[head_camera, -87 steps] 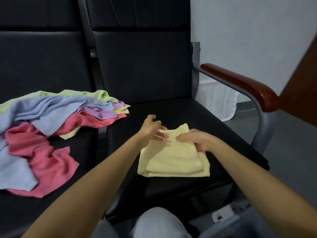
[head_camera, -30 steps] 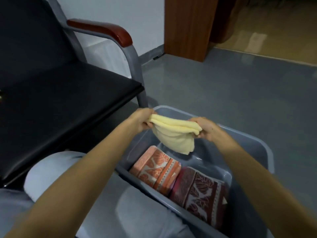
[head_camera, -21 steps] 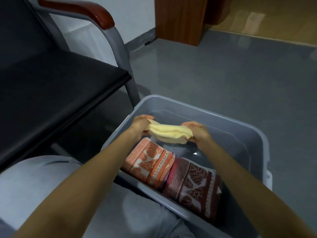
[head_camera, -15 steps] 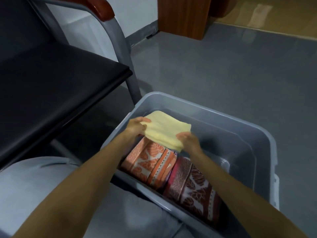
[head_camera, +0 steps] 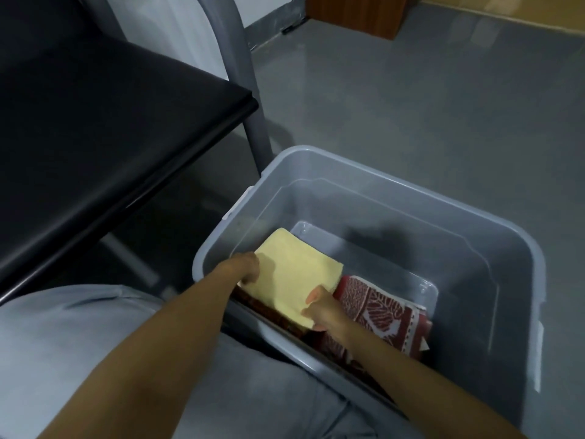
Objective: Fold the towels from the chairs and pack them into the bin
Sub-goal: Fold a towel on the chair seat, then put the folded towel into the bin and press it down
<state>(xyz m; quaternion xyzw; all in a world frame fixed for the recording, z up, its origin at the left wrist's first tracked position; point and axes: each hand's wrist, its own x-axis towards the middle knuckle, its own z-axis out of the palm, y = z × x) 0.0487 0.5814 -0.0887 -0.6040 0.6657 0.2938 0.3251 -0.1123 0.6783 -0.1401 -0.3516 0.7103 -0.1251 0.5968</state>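
Yellow towel (head_camera: 292, 277), soft folded square in bin (head_camera: 395, 210), left hand (head_camera: 245, 269), right hand (head_camera: 321, 310) grips pinching it

both hands, left hand (head_camera: 245, 267) and right hand (head_camera: 321, 308), grip the folded yellow towel (head_camera: 291, 280) inside the grey bin (head_camera: 380, 172), left of a red patterned towel (head_camera: 383, 315).

A glossy grey floor (head_camera: 427, 115) spreads out, carrying pale reflections. At its far edge stands a brown wooden panel (head_camera: 354, 12). Left of that panel, a dark skirting strip (head_camera: 273, 25) runs beneath a white wall (head_camera: 272, 4).
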